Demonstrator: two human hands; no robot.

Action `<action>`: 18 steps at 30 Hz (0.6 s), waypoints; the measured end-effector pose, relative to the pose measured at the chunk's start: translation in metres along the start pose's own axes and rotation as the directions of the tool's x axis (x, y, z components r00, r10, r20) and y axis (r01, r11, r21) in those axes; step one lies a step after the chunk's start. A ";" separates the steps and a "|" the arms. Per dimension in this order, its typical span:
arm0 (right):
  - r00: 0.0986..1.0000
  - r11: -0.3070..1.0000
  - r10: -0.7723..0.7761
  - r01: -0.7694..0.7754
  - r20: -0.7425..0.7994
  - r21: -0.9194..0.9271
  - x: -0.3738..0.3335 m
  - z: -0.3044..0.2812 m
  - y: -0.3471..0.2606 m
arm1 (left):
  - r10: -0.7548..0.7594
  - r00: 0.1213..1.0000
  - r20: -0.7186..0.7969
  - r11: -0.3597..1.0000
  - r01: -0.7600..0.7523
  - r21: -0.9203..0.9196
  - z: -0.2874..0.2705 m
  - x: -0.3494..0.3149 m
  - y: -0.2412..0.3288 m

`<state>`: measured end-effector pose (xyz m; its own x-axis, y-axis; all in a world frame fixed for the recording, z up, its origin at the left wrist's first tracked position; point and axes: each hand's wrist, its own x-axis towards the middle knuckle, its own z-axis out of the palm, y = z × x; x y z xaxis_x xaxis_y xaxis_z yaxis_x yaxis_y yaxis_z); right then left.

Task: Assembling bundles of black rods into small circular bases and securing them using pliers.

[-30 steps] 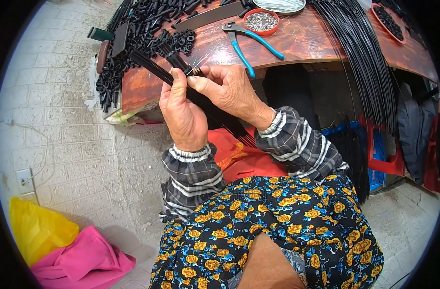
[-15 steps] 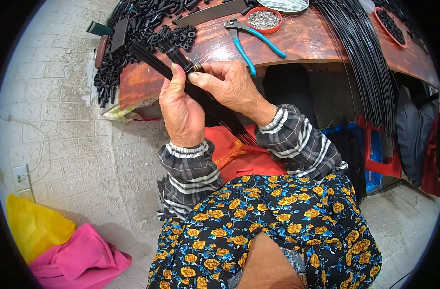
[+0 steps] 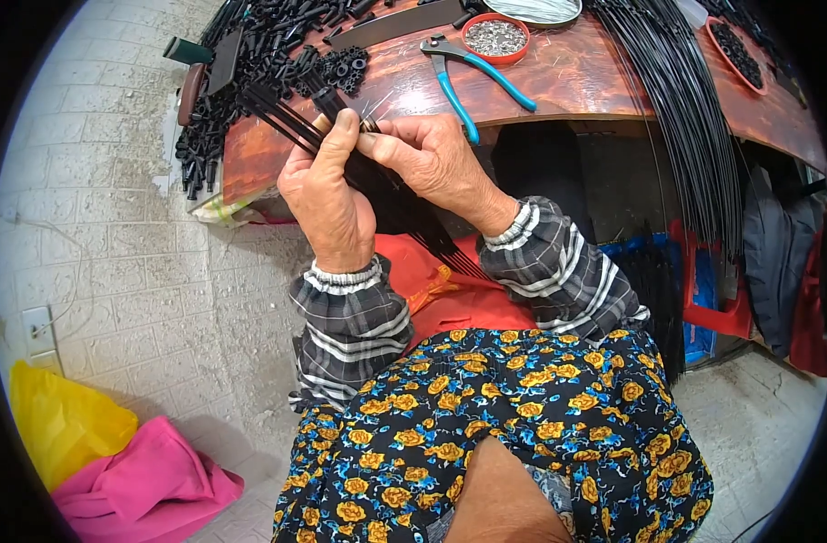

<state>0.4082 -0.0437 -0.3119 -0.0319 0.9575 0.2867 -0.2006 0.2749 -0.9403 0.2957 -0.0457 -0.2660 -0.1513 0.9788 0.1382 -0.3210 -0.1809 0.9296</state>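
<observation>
A bundle of thin black cables [image 3: 393,201] slants from above the table's front edge down over my lap. My left hand [image 3: 330,195] is closed around its upper part, the thumb raised along it. Close beside that thumb, my right hand [image 3: 436,167] pinches one of the cables near its upper end, where thin bright wire tips stick out. Black tube-shaped ends [image 3: 327,95] on some cables rise above my fingers. What exactly lies between my right thumb and forefinger is mostly hidden.
On the brown table [image 3: 395,77] lie blue-handled pliers [image 3: 457,80], a red dish of small metal pieces [image 3: 496,38] and heaped black fittings [image 3: 291,36]. More black cables [image 3: 680,118] hang over the edge at right. A red stool [image 3: 717,317] stands below; yellow and pink bags [image 3: 146,475] lie at lower left.
My left hand has shifted slightly left, its thumb now bent closer to the right fingertips. The upper cable ends have spread apart a little. My right hand is nearly where it was.
</observation>
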 end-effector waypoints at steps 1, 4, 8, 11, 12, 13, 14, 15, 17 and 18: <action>1.000 1.000 0.000 0.000 -0.009 -0.001 0.000 0.000 0.000 | -0.004 1.000 -0.004 1.000 0.004 0.000 0.000 0.000 0.000; 1.000 1.000 0.003 -0.003 -0.023 0.004 0.003 0.001 0.003 | 0.012 1.000 -0.013 0.999 -0.013 -0.044 0.000 -0.002 -0.002; 0.996 0.998 -0.058 0.057 -0.073 -0.016 0.003 0.004 0.000 | 0.023 0.998 0.051 0.995 -0.018 -0.100 -0.003 0.002 -0.006; 0.996 0.998 -0.053 0.054 -0.079 0.012 0.002 0.003 -0.001 | -0.040 0.995 0.091 0.985 0.054 -0.165 -0.006 0.004 -0.008; 0.997 0.999 -0.038 0.039 -0.065 0.006 0.002 0.002 -0.002 | -0.042 0.996 0.082 0.985 0.055 -0.166 -0.007 0.004 -0.009; 0.998 1.000 -0.024 0.024 -0.051 0.000 0.001 0.002 -0.003 | -0.045 0.996 0.072 0.984 0.056 -0.167 -0.007 0.004 -0.009; 0.998 1.000 -0.024 0.024 -0.051 0.000 0.002 0.002 -0.001 | -0.044 0.996 0.072 0.984 0.056 -0.167 -0.007 0.004 -0.009; 0.999 0.999 -0.010 0.012 -0.046 0.037 0.003 0.002 0.001 | -0.042 0.996 0.079 0.983 0.056 -0.177 -0.007 0.004 -0.009; 0.999 0.997 0.002 0.001 -0.043 0.072 0.004 0.001 0.004 | -0.041 0.995 0.089 0.981 0.057 -0.188 -0.006 0.004 -0.010; 0.999 0.998 0.014 -0.012 -0.038 0.060 0.004 0.002 0.004 | -0.036 0.996 0.081 0.983 0.050 -0.175 -0.006 0.004 -0.010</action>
<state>0.4058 -0.0390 -0.3137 0.0027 0.9638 0.2665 -0.2582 0.2581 -0.9310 0.2924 -0.0404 -0.2771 -0.0638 0.9893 0.1316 -0.4864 -0.1459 0.8615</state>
